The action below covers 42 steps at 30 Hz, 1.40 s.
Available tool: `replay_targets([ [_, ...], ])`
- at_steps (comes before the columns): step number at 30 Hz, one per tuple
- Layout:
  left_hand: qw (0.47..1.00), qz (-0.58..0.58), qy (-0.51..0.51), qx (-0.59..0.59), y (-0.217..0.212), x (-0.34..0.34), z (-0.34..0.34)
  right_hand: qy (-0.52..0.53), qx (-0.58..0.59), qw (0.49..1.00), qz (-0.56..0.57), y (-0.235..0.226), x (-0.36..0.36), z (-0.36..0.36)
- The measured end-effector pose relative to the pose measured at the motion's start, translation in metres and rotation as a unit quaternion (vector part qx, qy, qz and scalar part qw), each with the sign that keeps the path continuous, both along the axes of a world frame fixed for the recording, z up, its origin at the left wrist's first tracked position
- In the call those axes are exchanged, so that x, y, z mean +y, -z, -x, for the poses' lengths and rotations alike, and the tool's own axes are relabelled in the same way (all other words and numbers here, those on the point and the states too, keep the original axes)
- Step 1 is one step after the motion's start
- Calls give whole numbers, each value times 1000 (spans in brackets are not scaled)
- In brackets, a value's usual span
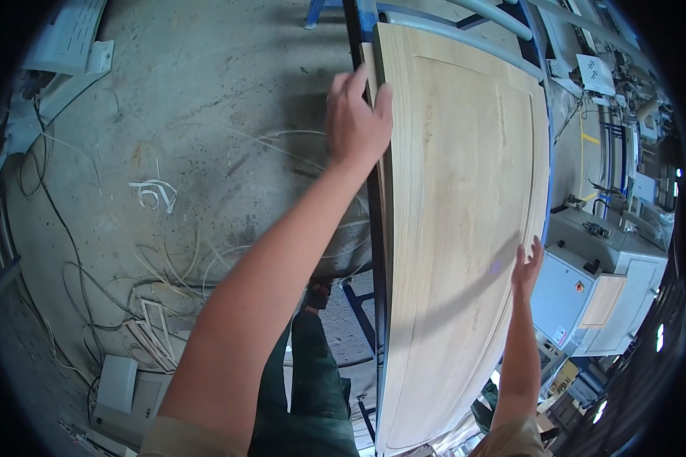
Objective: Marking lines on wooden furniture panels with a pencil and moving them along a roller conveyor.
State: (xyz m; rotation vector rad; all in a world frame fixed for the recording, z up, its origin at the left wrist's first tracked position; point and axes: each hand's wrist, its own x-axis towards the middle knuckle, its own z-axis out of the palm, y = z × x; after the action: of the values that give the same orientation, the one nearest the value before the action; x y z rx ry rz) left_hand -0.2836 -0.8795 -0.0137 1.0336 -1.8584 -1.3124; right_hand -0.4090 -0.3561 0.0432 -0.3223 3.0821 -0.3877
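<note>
Panel [465,190] lies along the roller frame [503,21], a hand near each long edge.
Left hand [358,118] straddles the left edge, grip impossible to tell; right hand [527,270] is unclenched at the right edge. Level, even support would likely steady it best; floor [206,61] borders its left, a cabinet [560,293] its right.

A scuffed grey concrete floor [229,84] spreads across the left, strewn with dark cables [72,236] and pale strapping [165,199]. A light metal housing [65,42] stands far left, a grey box [117,385] near left. Right of the blue-framed roller table [503,17] are a pale machine cabinet [560,286], yellow floor lines [591,139] and bright lights [660,337].
</note>
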Motion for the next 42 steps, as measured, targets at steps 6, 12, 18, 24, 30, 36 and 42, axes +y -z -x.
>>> replay_targets([
  [6, 996, 7, 3, -87, 0, -27, 33, -160, -85, 978, 104, -45, -130, -107],
  [12, 996, -4, 45, -78, -1, -29, 36, -155, -66, 984, 63, -63, -162, -142],
  [18, 994, 15, 61, -91, -1, -35, 40, -122, -91, 982, 114, -61, -189, -138],
  [24, 991, -74, 75, -86, -11, -37, 39, -41, -123, 981, 146, -55, -229, -126],
  [30, 978, -191, 45, -65, -16, -92, 67, 26, -152, 970, 190, -21, -320, -76],
  [36, 901, 36, 404, -156, -42, -157, 162, 48, -121, 986, 104, -2, -359, -56],
  [42, 852, 47, 496, -164, -39, -159, 178, 76, -167, 979, 87, -5, -374, -51],
])
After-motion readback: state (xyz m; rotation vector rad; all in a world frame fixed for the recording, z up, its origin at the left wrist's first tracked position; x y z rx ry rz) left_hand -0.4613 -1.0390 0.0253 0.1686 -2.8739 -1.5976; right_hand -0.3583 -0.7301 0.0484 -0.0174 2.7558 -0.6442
